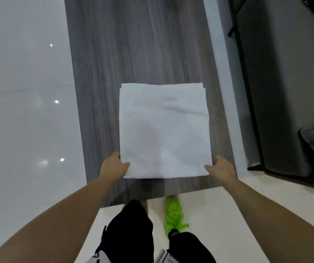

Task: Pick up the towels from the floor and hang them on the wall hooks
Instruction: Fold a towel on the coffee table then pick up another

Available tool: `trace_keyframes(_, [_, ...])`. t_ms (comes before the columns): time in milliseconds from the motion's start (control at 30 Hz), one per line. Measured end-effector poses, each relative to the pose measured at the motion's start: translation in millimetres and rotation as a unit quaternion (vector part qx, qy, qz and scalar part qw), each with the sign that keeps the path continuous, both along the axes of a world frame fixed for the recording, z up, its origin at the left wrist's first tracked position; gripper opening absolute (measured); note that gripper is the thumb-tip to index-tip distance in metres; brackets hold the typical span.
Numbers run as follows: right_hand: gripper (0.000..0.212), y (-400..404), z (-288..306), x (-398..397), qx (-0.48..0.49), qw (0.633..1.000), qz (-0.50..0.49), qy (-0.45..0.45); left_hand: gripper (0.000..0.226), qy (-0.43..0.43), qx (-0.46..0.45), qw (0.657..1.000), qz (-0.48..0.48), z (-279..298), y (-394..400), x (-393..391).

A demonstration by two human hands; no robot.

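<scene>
Both hands on it: left hand (114, 166) and right hand (221, 168) pinch the near corners of the folded square white towel (163, 130), held flat above the grey wood-grain floor strip (114, 54)

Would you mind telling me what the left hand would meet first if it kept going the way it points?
The left hand already grips the folded white towel at its near left corner, so the towel comes first; beyond lies the wood-grain floor strip, though depth is unclear.
</scene>
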State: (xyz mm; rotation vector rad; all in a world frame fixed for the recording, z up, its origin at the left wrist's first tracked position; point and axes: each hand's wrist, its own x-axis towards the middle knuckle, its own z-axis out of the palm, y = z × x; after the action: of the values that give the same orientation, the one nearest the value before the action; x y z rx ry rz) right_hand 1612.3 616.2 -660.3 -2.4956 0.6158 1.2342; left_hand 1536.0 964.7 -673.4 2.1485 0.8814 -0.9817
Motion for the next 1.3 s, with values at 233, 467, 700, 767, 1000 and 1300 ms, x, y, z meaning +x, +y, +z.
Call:
trace_keyframes(233, [0.047,-20.2,-36.8,-66.3,0.148,0.966,-0.196,-0.082,0.052,-0.027,-0.028,0.981,0.191,-30.1,-37.5,-73.4])
trace_keyframes(467, [0.046,-30.7,-43.9,-63.4,0.284,0.903,-0.32,-0.042,0.035,-0.071,-0.052,0.942,0.325,-20.2,-60.4,-95.3])
trace_keyframes(700, [0.013,-38.2,-3.9,-95.9,0.298,0.906,-0.299,0.025,0.023,-0.111,-0.078,0.916,0.378,29.6,-75.3,-127.0])
trace_keyframes(767, [0.014,-38.7,14.5,-96.8,0.272,0.909,-0.315,-0.014,0.016,-0.122,-0.089,0.904,0.4,48.1,-74.3,-129.6])
trace_keyframes(1000, [0.045,-47.6,-10.1,-89.9,0.177,0.965,-0.163,-0.105,0.012,-0.135,-0.074,0.903,0.402,35.6,-73.8,-134.9])
trace_keyframes(1300, [0.03,-41.7,-58.5,-109.8,0.222,0.95,-0.203,-0.082,0.049,-0.098,-0.088,0.899,0.418,-5.4,-82.2,-159.8])
